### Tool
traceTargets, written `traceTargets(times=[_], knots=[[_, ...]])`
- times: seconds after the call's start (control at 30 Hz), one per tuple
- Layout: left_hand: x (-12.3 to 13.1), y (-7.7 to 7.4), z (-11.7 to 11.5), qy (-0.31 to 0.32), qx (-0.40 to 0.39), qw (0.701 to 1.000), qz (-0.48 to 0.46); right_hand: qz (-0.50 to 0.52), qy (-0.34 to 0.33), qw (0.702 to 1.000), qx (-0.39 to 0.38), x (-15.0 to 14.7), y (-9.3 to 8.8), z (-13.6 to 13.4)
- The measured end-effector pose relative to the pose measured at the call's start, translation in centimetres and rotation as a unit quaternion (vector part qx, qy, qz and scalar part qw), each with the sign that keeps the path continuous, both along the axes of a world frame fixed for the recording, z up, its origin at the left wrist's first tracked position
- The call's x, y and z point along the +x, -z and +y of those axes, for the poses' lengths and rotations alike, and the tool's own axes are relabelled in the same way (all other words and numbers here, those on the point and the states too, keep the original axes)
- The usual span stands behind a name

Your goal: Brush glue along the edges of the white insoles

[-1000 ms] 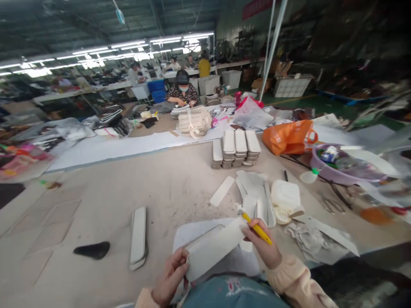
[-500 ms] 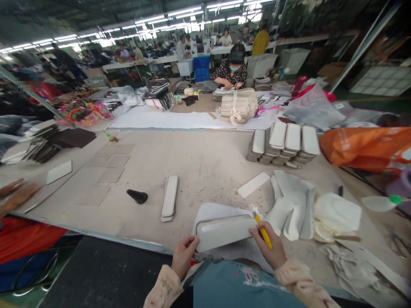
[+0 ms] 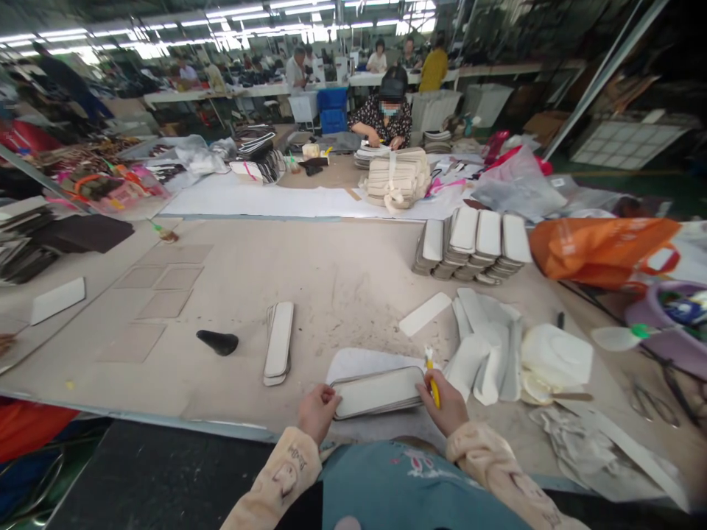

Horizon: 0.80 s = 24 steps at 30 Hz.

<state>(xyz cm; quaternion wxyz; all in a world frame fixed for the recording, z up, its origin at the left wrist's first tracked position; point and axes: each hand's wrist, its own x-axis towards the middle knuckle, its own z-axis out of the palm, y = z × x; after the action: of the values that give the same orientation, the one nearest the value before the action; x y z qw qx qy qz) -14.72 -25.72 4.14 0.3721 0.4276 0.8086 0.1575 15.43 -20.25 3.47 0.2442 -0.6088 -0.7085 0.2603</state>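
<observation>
A stack of pale rectangular panels (image 3: 378, 392) with rounded corners and dark edges lies on a white sheet (image 3: 353, 361) at the table's near edge. At the stack's left end my left hand (image 3: 319, 412) is closed, thumb and fingers pinching the top panel's edge. My right hand (image 3: 446, 405) is wrapped round a yellow-handled tool (image 3: 434, 389), its pale tip pointing away from me; what kind of tool is unclear. Fingertips of that hand also touch the stack's right end. Left of the sheet lies a smaller stack of narrow white panels (image 3: 279, 342).
Several panel piles (image 3: 475, 243) stand at the back right. A loose white strip (image 3: 425, 314), bent white offcuts (image 3: 491, 346) and a white plastic container (image 3: 557, 355) lie to the right. A black tapered object (image 3: 218, 341) rests at left. Across the table sits a co-worker (image 3: 387, 118).
The white panel held tilted up between my hands now lies flatter on the stack. Both hands stay at its ends. My view has turned slightly right.
</observation>
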Motion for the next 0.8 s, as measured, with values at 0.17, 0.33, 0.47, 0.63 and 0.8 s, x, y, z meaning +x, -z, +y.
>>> traceTargets(times=[0.17, 0.33, 0.47, 0.63, 0.8], knots=[[-0.08, 0.3, 0.14, 0.013, -0.007, 1.0, 0.016, 0.014, 0.0, 1.0, -0.016, -0.14, 0.27, 0.03], [-0.13, 0.3, 0.13, 0.02, -0.014, 1.0, 0.01, 0.025, -0.003, 1.0, -0.019, -0.26, 0.19, 0.12], [-0.12, -0.09, 0.13, 0.011, -0.019, 1.0, 0.003, 0.021, -0.004, 1.0, -0.022, -0.16, 0.36, 0.12], [-0.3, 0.13, 0.09, 0.005, -0.02, 1.0, -0.005, 0.015, -0.008, 0.999, -0.03, 0.03, 0.83, 0.06], [-0.71, 0.86, -0.16, -0.003, -0.014, 1.0, -0.012, 0.006, -0.012, 0.999, -0.03, 0.1, 0.94, 0.01]])
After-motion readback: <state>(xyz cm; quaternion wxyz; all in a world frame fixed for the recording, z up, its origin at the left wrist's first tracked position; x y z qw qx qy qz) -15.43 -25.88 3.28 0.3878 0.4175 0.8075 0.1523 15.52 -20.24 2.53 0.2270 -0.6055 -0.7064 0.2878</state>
